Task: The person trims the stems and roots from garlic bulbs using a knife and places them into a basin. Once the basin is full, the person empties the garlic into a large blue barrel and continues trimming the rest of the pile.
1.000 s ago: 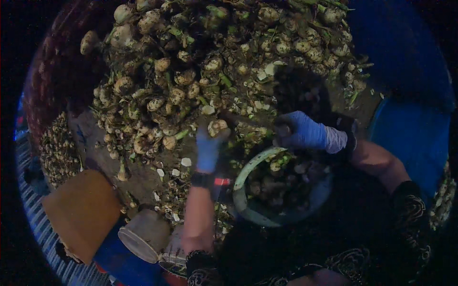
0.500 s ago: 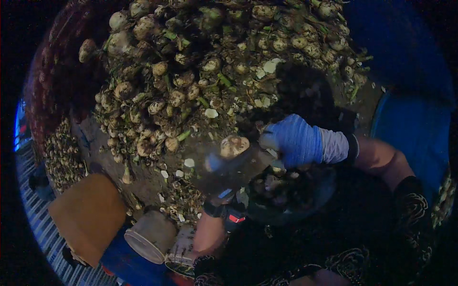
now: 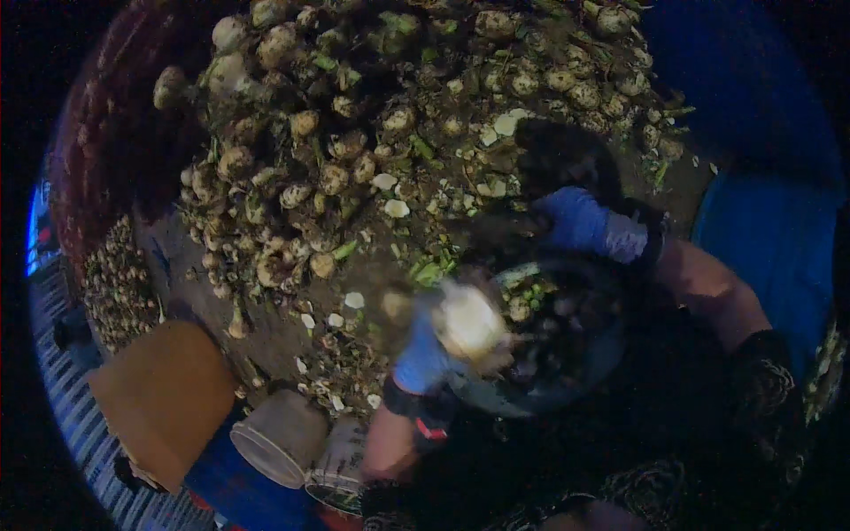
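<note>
My left hand [image 3: 420,356], in a blue glove, is closed round a pale, onion-like bulb [image 3: 469,324] with a broad white face turned up; motion blurs it. It hangs at the left rim of a dark round bowl [image 3: 501,404], which holds several dirty bulbs and green scraps. Beyond the bowl, my right hand [image 3: 580,219], also gloved in blue, is curled. Shadow hides its fingertips, and a dark, blurred shape [image 3: 503,223] extends left from it; I cannot make out what it is.
A large heap of soil-covered bulbs [image 3: 332,177] with green stalks spreads across the ground ahead. White slices [image 3: 396,209] lie scattered between. At the lower left stand a brown box-like thing [image 3: 168,398] and a grey bucket [image 3: 279,435]. A blue sheet-like surface [image 3: 766,257] is on the right.
My left hand has turned, bringing the bulb's white face up and moving it right over the bowl's edge. My right hand has drawn away, up and to the right, uncovering the bowl.
</note>
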`<act>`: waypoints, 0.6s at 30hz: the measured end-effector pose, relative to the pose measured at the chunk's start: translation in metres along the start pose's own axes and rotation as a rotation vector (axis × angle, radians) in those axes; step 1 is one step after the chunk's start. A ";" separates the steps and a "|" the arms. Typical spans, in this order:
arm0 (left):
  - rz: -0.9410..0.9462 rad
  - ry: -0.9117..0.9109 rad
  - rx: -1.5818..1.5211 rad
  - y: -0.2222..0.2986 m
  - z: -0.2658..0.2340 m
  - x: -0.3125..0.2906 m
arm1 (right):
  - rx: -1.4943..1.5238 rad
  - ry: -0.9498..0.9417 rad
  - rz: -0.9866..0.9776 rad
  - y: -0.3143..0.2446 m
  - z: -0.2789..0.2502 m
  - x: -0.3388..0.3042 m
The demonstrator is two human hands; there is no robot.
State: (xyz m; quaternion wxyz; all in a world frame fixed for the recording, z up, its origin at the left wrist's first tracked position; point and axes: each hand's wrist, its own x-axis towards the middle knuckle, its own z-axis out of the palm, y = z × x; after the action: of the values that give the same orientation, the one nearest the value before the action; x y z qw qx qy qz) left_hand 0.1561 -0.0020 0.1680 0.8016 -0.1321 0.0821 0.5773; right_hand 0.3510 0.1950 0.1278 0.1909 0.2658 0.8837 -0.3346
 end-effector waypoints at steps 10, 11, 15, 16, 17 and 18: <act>0.631 0.315 0.232 0.009 0.062 0.045 | 1.338 0.070 0.064 -0.083 -0.020 -0.017; 0.630 0.316 0.231 0.009 0.058 0.044 | 1.356 0.026 0.150 -0.087 -0.025 -0.018; 0.592 0.253 0.283 0.005 0.021 0.033 | 1.201 0.091 0.046 -0.057 -0.007 -0.010; 0.573 0.272 0.239 0.005 0.018 0.029 | 1.177 0.111 0.020 -0.053 -0.007 -0.006; 0.575 0.278 0.240 0.007 0.016 0.022 | 1.154 0.131 -0.005 -0.049 -0.006 -0.002; 0.480 0.361 0.235 0.012 0.016 0.015 | 1.159 0.126 -0.007 -0.046 -0.005 0.001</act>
State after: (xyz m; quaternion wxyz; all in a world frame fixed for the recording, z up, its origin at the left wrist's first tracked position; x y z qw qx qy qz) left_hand 0.1494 0.0200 0.1780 0.6247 -0.1156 0.3179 0.7038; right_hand 0.3219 0.1696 0.1532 -0.0398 0.3436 0.5668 -0.7478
